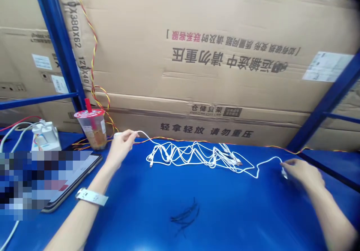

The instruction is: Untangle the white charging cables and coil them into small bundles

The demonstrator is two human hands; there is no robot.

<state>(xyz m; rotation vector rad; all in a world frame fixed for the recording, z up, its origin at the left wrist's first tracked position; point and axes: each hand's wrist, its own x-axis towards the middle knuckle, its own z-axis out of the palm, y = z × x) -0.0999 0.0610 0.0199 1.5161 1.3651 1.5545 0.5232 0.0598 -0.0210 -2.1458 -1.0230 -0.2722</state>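
A loose heap of white charging cables (194, 156) lies across the back of the blue tabletop (225, 213). At its left, my left hand (123, 145) pinches one white cable, lifted slightly where it leaves the heap. My right hand (302, 174) is closed at the far right on a white cable near its end, and a small pale connector shows under the fingers. Several connector ends poke out of the heap. Closer to me on the table are several thin black ties (185, 216), apart from both hands.
A cup of drink with a red straw (92, 129) stands behind my left hand. To the left are a tablet (75, 179), partly blurred out, and a white power strip with plugs (46, 136). Blue posts (63, 44) and cardboard boxes (197, 89) border the back. Red-yellow twisted wire (94, 48) trails along there.
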